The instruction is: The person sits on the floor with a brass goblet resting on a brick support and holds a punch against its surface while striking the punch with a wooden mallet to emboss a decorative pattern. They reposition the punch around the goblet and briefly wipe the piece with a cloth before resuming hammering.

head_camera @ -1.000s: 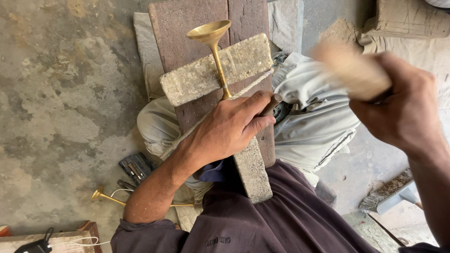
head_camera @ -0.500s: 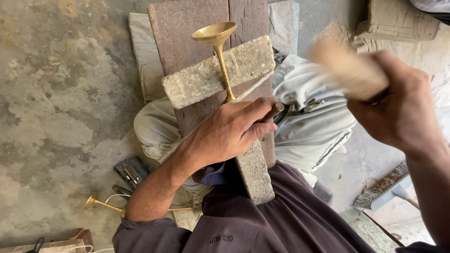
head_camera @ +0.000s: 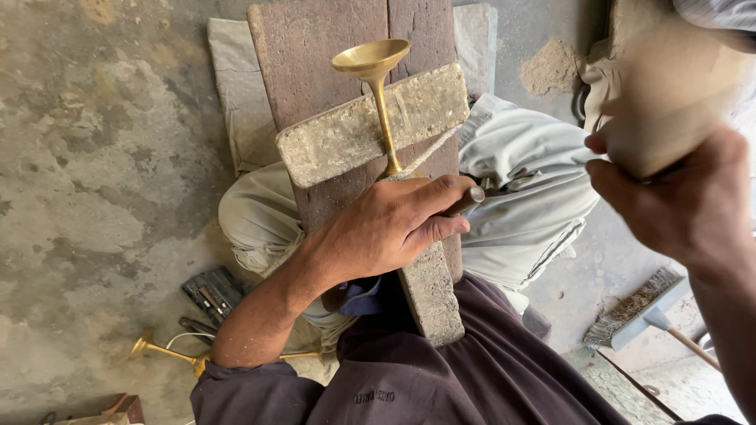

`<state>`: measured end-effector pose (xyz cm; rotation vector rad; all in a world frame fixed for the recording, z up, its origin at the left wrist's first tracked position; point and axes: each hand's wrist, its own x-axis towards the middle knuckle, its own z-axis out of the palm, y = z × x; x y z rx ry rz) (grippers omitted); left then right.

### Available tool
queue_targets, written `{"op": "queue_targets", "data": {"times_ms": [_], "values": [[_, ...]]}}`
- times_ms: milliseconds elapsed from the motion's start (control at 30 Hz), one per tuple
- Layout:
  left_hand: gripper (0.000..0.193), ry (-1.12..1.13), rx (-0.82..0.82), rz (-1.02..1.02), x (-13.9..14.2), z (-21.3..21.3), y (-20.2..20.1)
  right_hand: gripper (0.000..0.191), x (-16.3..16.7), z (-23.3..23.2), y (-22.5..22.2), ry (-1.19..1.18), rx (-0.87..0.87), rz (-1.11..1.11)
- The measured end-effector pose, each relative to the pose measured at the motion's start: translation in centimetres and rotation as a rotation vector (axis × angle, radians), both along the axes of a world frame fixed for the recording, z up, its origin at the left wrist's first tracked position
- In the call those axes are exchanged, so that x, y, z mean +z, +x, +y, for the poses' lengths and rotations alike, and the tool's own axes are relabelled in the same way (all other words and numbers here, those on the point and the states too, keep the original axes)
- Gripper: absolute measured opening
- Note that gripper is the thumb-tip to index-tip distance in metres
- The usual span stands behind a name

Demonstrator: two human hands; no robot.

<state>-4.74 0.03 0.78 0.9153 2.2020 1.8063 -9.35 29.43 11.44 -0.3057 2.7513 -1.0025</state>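
Note:
A brass trumpet-shaped piece (head_camera: 375,77) with a flared bell lies along a cross of rough grey wooden blocks (head_camera: 346,138), set on a dark reddish plank (head_camera: 315,47) over my lap. My left hand (head_camera: 390,224) is closed round a dark metal punch or chisel (head_camera: 466,200), its fist resting over the lower end of the brass stem. My right hand (head_camera: 683,206) is raised at the right, gripping a pale wooden mallet (head_camera: 669,94) that is blurred by motion. The chisel's tip is hidden under my fingers.
A second brass piece (head_camera: 169,352) lies on the concrete floor at lower left, near a small set of dark tools (head_camera: 211,291). A brush with a wooden handle (head_camera: 646,311) lies at lower right. Grey cloth (head_camera: 232,94) lies under the plank.
The view has drifted, so the plank and brass piece sit a little lower and further right. My right hand with the mallet stays raised; my left hand keeps its grip.

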Motion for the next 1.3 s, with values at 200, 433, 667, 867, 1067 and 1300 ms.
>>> {"op": "queue_targets", "data": {"times_ms": [200, 433, 667, 867, 1067, 1300], "values": [[0.033, 0.095, -0.041, 0.024, -0.8, -0.3, -0.2, 0.029, 0.8, -0.6, -0.2, 0.376, 0.31, 0.287], [0.038, 0.068, -0.073, -0.005, -0.7, -0.9, -0.4, 0.032, 1.3, -2.2, 0.0, 0.445, 0.185, 0.199], [0.041, 0.144, -0.126, 0.04, -1.6, -0.8, -0.4, 0.027, 1.8, -3.3, 1.1, 0.339, 0.055, 0.152], [0.03, 0.221, -0.062, 0.097, -2.1, -1.9, -0.1, 0.035, 0.8, -3.0, 2.8, 0.572, 0.299, 0.166], [0.023, 0.212, 0.264, -0.153, 0.1, -4.7, 3.0, 0.052, -4.2, -7.3, 5.4, 0.055, 0.155, -0.196], [0.028, 0.105, 0.368, -0.211, 2.5, -4.1, 5.0, 0.071, -9.0, -8.3, 3.7, -0.529, 0.199, -0.37]]}}
